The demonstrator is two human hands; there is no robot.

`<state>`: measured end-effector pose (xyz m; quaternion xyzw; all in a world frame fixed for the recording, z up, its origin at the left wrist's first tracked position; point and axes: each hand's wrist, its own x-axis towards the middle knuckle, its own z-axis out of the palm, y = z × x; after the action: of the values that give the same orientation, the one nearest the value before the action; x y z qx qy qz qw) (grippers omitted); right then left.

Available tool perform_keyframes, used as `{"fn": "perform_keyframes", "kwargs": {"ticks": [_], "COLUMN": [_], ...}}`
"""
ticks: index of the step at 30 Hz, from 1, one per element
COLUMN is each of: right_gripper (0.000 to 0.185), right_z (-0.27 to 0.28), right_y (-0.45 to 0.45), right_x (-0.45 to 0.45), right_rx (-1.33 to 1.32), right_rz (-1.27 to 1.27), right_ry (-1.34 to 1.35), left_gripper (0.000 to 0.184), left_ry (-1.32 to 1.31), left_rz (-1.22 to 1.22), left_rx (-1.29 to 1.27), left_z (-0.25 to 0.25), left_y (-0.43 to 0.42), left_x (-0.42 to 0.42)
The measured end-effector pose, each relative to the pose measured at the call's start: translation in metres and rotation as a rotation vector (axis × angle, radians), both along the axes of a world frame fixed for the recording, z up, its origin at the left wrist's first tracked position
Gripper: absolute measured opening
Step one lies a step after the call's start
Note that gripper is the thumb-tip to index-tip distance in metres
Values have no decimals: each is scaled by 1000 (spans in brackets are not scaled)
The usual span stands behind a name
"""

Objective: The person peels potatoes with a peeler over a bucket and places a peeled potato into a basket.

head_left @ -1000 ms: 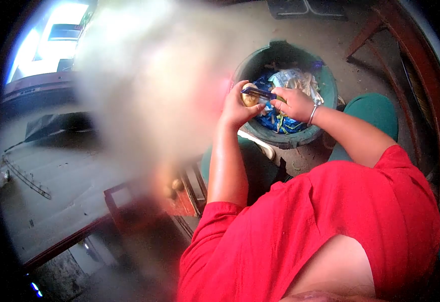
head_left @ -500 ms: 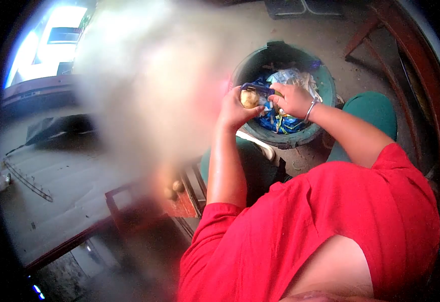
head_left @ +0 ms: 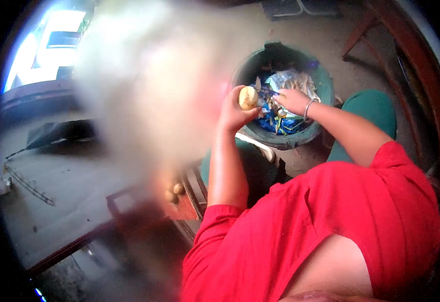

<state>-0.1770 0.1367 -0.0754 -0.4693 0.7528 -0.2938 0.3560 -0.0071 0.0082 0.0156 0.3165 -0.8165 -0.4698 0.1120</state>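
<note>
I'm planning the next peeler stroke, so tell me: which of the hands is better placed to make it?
Probably the right. The right hand grips the peeler, close beside what looks like a potato, while the left hand is taken up holding that potato.

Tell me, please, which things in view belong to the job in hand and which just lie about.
Belonging:
pale potato, in the left hand
peeler, in the right hand
bin of scraps, below the hands
two likely potatoes, on a red surface

Lying about:
dark sheet, on the grey tabletop
dark flat thing, on the floor
</note>
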Motion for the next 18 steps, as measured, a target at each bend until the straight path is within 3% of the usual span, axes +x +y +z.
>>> {"fn": "perform_keyframes", "kwargs": {"ticks": [5,9,11,14,16,18], "right_gripper": [36,33,32,32,34,36], "right_z": [16,32,37,26,1,2], "right_y": [-1,2,4,0,-3,2], "right_x": [9,19,21,16,7,7], "right_rx": [-315,-523,-470,-362,-113,-89], "right_rz": [-95,-66,-41,-46,17,-22], "right_ry": [-145,-100,-82,-106,23,-24], "left_gripper": [63,59,55,52,53,53], "left_ry": [76,66,6,84,110,55], "left_rz": [-34,-21,2,-25,-49,-21], "left_rx": [1,47,245,162,121,83], "left_z": [-16,-9,-5,-12,-12,-8], "left_y": [-7,-5,-5,-5,-5,-3], "left_x": [5,4,3,3,0,-2]}}
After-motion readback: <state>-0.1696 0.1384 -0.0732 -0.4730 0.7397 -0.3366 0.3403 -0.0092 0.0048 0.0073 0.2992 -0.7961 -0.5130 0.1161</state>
